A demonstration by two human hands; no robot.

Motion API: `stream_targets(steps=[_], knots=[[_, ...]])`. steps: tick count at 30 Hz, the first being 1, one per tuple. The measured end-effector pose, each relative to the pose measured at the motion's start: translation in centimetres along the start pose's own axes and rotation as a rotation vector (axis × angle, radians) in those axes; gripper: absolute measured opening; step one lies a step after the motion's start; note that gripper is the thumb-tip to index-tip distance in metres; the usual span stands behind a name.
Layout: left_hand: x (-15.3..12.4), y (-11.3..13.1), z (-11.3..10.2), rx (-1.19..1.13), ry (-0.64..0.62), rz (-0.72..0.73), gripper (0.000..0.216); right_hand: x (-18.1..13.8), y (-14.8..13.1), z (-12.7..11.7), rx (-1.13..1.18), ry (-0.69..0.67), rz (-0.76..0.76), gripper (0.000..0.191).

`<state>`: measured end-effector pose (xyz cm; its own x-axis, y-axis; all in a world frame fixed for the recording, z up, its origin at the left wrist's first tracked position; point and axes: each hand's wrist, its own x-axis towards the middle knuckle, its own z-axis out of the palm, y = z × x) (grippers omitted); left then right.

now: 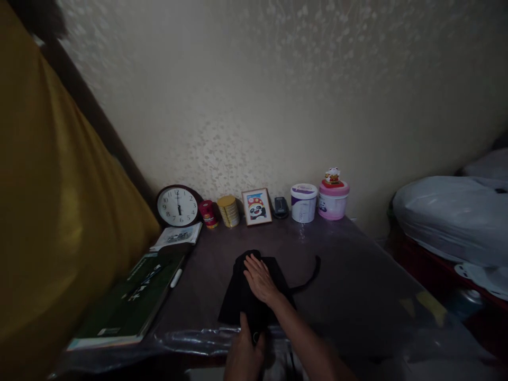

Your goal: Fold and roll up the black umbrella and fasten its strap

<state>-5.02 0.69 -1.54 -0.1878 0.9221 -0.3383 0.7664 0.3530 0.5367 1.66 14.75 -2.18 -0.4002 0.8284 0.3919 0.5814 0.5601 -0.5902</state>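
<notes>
A folded piece of black cloth [232, 304] lies near the front edge of the table, with a thin black strap [311, 276] trailing off its right side. My right hand [260, 279] rests flat on top of the cloth, its fingers stretched out. At the cloth's near edge, my left hand [245, 352] pinches the fabric, thumb on top and the other fingers partly hidden. A small greenish ring-like mark shows by the left thumb. What kind of cloth article it is, I cannot tell.
Along the wall stand a round clock [177, 206], a red can [208, 214], a yellow tin [228, 211], a framed panda picture [257, 207], a dark device [281, 207], a white tub [304, 203] and a pink tub [333, 201]. A green book [130, 301] and white marker [176, 278] lie left.
</notes>
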Motion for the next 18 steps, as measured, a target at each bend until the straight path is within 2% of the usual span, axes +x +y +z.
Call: stream_targets(steps=[14, 18], knots=[[0.3, -0.9, 0.7, -0.079, 0.046, 0.027, 0.071, -5.5, -4.1, -1.8, 0.057, -0.044, -0.095, 0.034], [0.9, -1.7, 1.2, -0.245, 0.065, 0.111, 0.082, -6.7, -5.0, -2.1, 0.098, -0.056, -0.081, 0.032]])
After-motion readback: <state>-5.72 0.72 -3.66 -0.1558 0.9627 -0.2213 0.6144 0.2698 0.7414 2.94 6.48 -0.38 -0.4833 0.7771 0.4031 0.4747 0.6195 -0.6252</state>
